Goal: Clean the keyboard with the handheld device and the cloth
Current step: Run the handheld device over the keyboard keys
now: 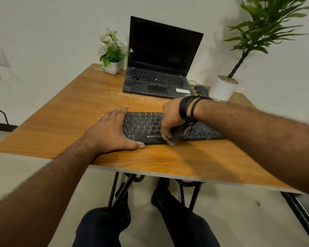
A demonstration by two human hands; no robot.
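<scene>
A black keyboard lies flat in the middle of the wooden table. My left hand rests spread over the keyboard's left end, thumb along its front edge, fingers apart. My right hand is curled over the middle of the keyboard near its front edge, gripping a small blurred object that touches the keys. The blur hides what that object is. Dark bands wrap my right wrist. No cloth shows in view.
An open black laptop stands at the back of the table. A small flower pot sits to its left, a mouse and a white plant pot to its right. My legs show under the table.
</scene>
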